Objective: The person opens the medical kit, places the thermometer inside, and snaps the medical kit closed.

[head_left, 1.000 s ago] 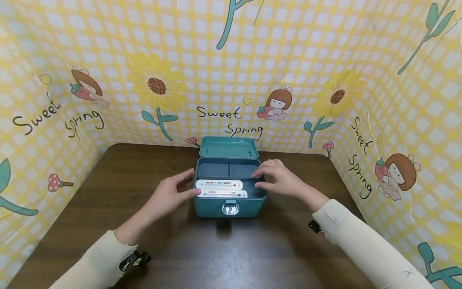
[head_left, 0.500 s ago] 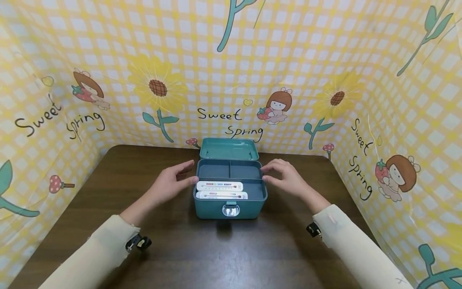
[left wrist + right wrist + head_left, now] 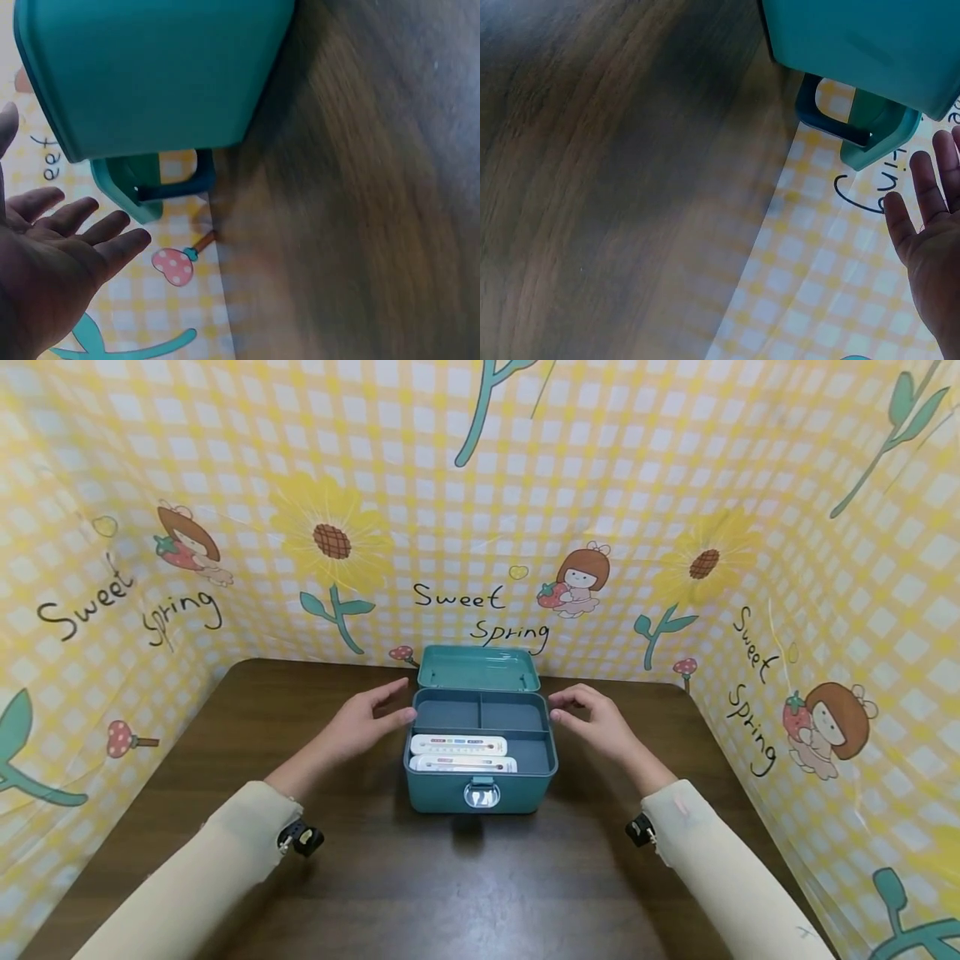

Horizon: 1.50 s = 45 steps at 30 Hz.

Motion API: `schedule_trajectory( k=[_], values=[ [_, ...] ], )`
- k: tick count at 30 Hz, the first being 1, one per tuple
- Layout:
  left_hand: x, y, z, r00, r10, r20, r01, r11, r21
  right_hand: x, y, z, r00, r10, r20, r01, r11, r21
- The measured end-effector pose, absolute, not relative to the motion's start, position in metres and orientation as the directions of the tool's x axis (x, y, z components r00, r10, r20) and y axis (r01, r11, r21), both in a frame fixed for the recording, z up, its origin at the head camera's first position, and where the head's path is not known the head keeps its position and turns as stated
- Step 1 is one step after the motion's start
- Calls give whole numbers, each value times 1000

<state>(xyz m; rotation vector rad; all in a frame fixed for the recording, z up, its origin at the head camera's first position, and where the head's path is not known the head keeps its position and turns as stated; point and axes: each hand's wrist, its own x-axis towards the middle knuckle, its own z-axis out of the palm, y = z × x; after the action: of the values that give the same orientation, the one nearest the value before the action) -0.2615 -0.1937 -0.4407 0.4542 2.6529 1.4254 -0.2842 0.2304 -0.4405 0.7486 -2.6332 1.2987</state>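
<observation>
A teal storage box (image 3: 442, 793) stands on the table with its lid (image 3: 480, 668) swung back behind it. A grey tray (image 3: 447, 710) with a divider fills the rear part of the box. Two white thermometers (image 3: 459, 745) lie side by side in the front left. At the box's left rim is my left hand (image 3: 362, 723), fingers extended and thumb tip right by the edge. My right hand (image 3: 597, 725) is at the right rim, its fingers loosely bent. Both palms face the box walls in the wrist views, and neither hand holds anything.
The dark wooden table (image 3: 480, 893) carries the box near its back edge. A yellow checked cloth (image 3: 480, 510) with flower prints hangs around the back and sides. In the left wrist view, a dark handle (image 3: 180, 187) sticks out behind the box.
My right hand has come out of the box to its right side. My left hand has slid a little farther back along the left rim. The thermometers stay in place.
</observation>
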Motion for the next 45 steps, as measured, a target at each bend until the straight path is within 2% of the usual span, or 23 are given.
schedule_trajectory(
  k=[11, 17, 24, 33, 45],
  values=[
    [-285, -194, -452, -946, 322, 23, 192, 504, 842, -297, 226, -454, -891, -342, 299, -447, 537, -715],
    [-293, -192, -459, -948, 318, -15, 159, 515, 842, -303, 224, -460, -914, -320, 251, -394, 539, -745],
    [-298, -193, -466, -937, 348, -33, 151, 487, 860, -309, 219, -465, -919, -349, 182, -339, 469, -816],
    [-299, -192, -472, -922, 387, -30, 151, 430, 890, -311, 217, -466, -907, -404, 114, -304, 443, -843],
    [-305, -191, -473, -912, 409, -1, 166, 371, 914, -312, 214, -469, -888, -440, 134, -281, 288, -916]
  ],
)
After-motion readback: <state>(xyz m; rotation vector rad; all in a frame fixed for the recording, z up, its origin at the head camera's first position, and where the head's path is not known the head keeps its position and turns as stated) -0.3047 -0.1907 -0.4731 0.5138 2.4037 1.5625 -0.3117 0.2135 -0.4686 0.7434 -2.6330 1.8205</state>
